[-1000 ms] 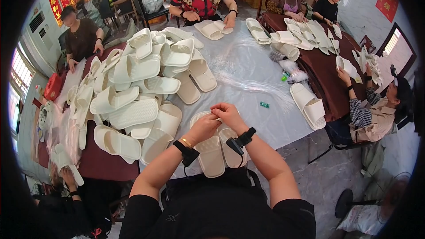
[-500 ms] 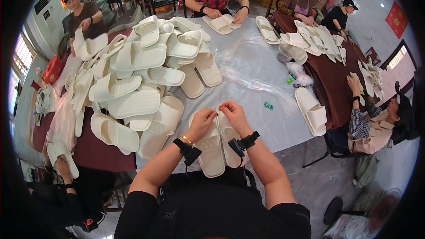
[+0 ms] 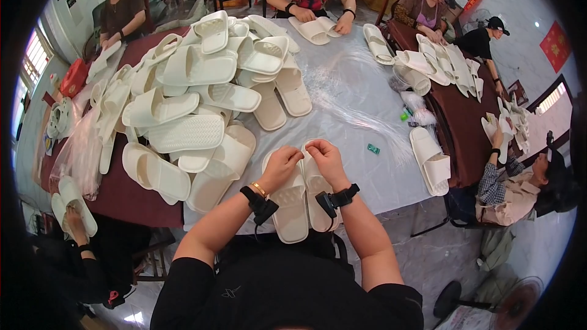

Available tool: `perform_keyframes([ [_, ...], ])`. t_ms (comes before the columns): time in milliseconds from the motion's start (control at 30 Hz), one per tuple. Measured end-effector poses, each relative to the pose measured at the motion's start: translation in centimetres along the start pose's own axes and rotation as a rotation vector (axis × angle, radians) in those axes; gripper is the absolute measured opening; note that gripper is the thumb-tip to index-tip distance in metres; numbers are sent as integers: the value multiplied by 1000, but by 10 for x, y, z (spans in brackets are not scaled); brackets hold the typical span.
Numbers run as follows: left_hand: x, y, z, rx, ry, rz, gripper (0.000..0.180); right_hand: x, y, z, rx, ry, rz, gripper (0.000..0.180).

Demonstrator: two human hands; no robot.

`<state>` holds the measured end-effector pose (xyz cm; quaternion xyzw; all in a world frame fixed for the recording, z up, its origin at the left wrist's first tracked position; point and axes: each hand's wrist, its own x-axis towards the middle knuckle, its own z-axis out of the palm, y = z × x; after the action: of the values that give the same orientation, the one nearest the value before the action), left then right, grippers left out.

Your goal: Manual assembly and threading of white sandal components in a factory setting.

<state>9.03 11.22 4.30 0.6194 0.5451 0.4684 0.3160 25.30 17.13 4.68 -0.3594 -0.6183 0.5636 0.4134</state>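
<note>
A pair of off-white slippers, the left slipper [image 3: 289, 214] and the right slipper [image 3: 318, 205], lies side by side at the table edge before me, toes pointing away. Over the strap of the left one, my left hand [image 3: 282, 166] is closed in a pinch. My right hand [image 3: 324, 160] is pinched above the other strap, its fingertips close to the left hand's. Whatever is between the fingers is too small to make out. Black devices are strapped to both wrists, and a gold bracelet is on the left one.
A tall heap of off-white slippers [image 3: 195, 67] rises to my left. Clear plastic strands [image 3: 361, 116] and a small green packet [image 3: 373, 148] lie to the right, near a separate slipper pair [image 3: 430, 162]. Several co-workers handle slippers around the tables; a fan [image 3: 520, 302] stands at lower right.
My hands stay pinched over the same pair. The view has shifted slightly. At the far left, a co-worker has lowered slippers to the table; at lower left, another's slippers have turned.
</note>
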Motion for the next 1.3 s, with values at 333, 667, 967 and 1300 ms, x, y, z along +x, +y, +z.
perform_keyframes([
  [333, 1, -7, 1, 5, -3, 30, 18, 0, 1, 3, -190, -11, -43, 10],
  [667, 0, -8, 3, -17, 7, 31, 18, -3, 1, 7, -116, 23, -20, 10],
  [967, 1, -5, 3, -28, 7, 20, 19, -1, 12, 6, -88, 118, -100, 10],
  [1300, 2, -9, 5, -75, 21, -8, 20, -4, 5, 9, -170, 13, -24, 10],
])
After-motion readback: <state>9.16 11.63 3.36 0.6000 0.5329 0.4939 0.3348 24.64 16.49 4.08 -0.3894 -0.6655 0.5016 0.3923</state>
